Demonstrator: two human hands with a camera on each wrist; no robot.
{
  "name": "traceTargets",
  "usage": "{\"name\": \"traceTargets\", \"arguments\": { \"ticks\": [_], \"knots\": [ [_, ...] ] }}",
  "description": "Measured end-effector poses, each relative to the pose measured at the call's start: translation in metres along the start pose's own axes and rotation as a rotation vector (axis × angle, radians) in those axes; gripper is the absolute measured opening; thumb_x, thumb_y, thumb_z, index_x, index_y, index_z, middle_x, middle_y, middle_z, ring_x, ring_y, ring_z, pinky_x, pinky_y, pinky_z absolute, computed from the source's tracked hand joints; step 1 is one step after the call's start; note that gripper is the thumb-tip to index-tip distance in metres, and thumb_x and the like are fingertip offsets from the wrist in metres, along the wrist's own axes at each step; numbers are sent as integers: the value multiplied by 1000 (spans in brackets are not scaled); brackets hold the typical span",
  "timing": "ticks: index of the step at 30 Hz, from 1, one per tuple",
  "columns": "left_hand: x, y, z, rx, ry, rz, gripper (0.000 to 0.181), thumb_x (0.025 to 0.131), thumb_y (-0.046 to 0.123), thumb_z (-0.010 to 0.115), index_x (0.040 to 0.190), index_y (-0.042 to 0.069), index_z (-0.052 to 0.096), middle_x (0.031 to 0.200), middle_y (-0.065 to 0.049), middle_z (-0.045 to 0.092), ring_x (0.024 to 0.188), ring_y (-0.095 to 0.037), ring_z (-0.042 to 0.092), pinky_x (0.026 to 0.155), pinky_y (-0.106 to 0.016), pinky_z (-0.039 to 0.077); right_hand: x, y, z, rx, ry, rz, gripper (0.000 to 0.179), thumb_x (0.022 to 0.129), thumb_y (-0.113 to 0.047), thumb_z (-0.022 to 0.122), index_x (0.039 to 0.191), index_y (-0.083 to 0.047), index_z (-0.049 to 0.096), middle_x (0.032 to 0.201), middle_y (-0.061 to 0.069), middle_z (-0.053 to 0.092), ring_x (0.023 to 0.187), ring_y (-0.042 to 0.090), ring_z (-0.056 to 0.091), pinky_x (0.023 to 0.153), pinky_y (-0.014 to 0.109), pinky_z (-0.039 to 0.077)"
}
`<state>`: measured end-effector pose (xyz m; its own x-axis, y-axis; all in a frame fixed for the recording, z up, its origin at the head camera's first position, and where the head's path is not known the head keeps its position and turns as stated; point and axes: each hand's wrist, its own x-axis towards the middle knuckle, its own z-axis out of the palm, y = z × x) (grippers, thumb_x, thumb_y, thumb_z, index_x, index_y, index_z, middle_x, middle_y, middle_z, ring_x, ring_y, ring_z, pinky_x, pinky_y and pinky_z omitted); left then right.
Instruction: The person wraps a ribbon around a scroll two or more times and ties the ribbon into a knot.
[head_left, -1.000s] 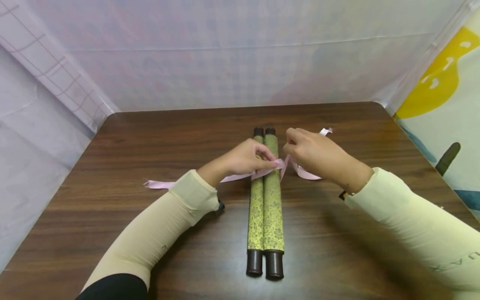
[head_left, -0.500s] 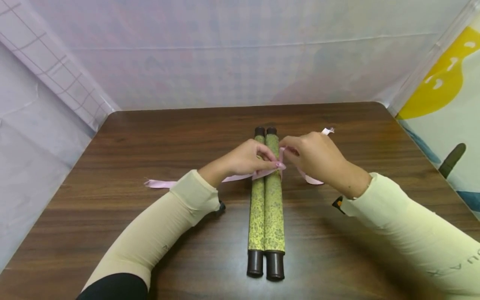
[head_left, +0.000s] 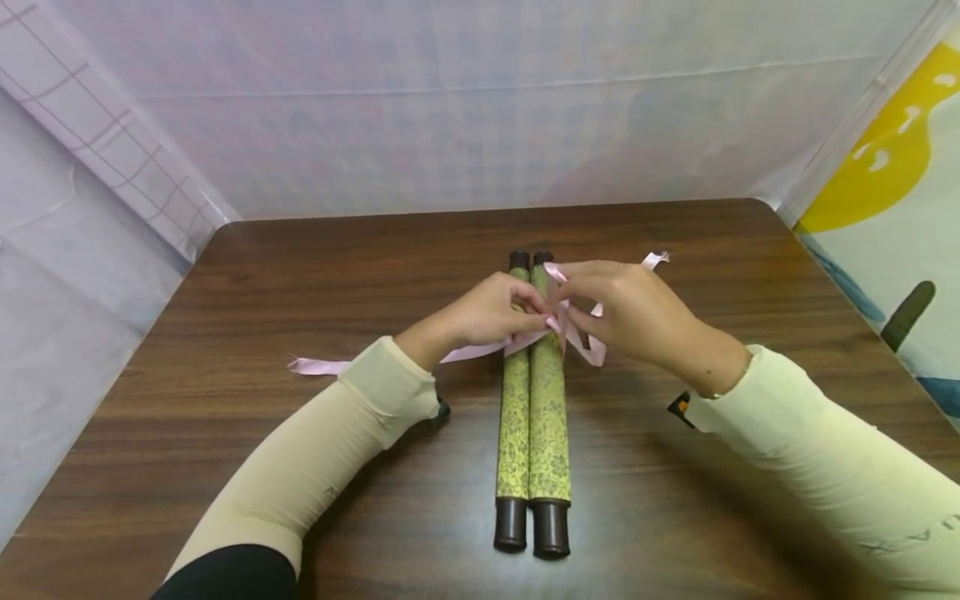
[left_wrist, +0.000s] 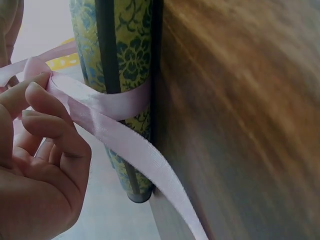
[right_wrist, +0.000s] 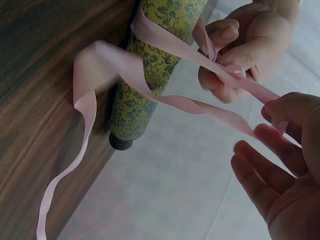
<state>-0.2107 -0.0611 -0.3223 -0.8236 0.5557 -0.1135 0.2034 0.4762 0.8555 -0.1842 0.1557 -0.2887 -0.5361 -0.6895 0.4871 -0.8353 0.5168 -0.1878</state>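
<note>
A double-roller scroll (head_left: 550,433) in yellow-green floral brocade with dark end caps lies lengthwise on the table. Around its middle runs a pink satin ribbon (left_wrist: 135,145). My left hand (head_left: 491,312) is over the scroll and pinches a fold of the ribbon between thumb and forefinger. Just right of it, my right hand (head_left: 630,308) pinches another stretch of ribbon between thumb and forefinger; in the right wrist view its other fingers (right_wrist: 257,172) are spread. That stretch runs taut from the left hand, and a loose length hangs from the right fingers. The fingers partly hide where the strands cross.
One ribbon tail (head_left: 318,367) lies on the wooden table (head_left: 262,292) to the left. The other end (head_left: 656,260) shows beyond the right hand. A pale cloth wall (head_left: 450,125) rises behind the table's far edge.
The right hand has moved in to the left, close to the left hand, drawing ribbon up beside the scroll; a ribbon loop now hangs below its fingers. The left hand stays nearly still.
</note>
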Motion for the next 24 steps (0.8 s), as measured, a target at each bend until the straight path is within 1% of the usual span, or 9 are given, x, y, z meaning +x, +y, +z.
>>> {"name": "traceTargets", "arguments": {
  "ticks": [3,6,9,13,15,16,20,22,24],
  "knots": [
    [0,0,2,-17,3,-9,17,92,15,72,106,6,75,92,-4,73,61,-11,58,57,-23,50,3,-2,3,3,-11,-1,11,86,-4,75,96,-9,75,127,15,69,121,32,64,94,43,56],
    [-1,-1,3,-30,14,-26,15,91,13,72,104,5,74,85,-5,71,61,-11,58,57,-23,49,6,-3,4,9,-33,-2,11,87,-8,75,97,-8,76,129,15,67,126,32,61,102,45,51],
    [-1,0,4,-13,36,-26,15,92,16,71,104,6,74,84,-5,71,64,-11,60,58,-24,51,6,-4,3,16,-53,-13,14,87,-10,75,101,-8,77,130,12,68,127,30,61,104,44,50],
    [0,0,3,29,59,-14,18,94,21,70,106,8,75,93,-4,73,69,-12,63,62,-27,55,4,-4,-3,21,-57,-30,18,86,-8,76,104,-8,77,127,11,69,127,30,60,102,44,51],
    [0,0,3,10,51,-24,18,94,21,70,105,7,74,92,-4,73,68,-12,63,62,-27,54,4,-4,-2,25,-48,-35,16,86,-7,76,102,-7,77,124,11,71,127,30,60,100,44,52],
    [0,0,4,-1,42,-27,18,94,20,70,105,7,74,88,-5,72,66,-13,62,60,-26,53,4,-4,-2,28,-44,-37,14,86,-6,76,100,-7,77,122,12,71,127,30,61,100,44,52],
    [-1,0,6,-46,4,-25,14,93,17,70,102,7,75,73,-2,67,57,-11,55,54,-23,47,5,-2,4,21,-40,-33,6,87,-7,75,92,-8,76,118,11,73,126,30,61,101,43,52],
    [-2,-1,7,-44,-17,-10,11,93,16,70,98,7,76,67,-2,64,54,-11,53,52,-23,45,6,-1,5,18,-50,-24,5,87,-7,74,91,-9,76,118,11,73,126,30,61,102,44,51],
    [-3,-2,7,-52,-26,0,10,93,15,70,96,7,76,64,-1,63,53,-11,52,52,-23,45,6,0,6,11,-56,-12,7,87,-6,74,92,-9,76,118,11,73,126,30,61,102,44,51]
  ]
}}
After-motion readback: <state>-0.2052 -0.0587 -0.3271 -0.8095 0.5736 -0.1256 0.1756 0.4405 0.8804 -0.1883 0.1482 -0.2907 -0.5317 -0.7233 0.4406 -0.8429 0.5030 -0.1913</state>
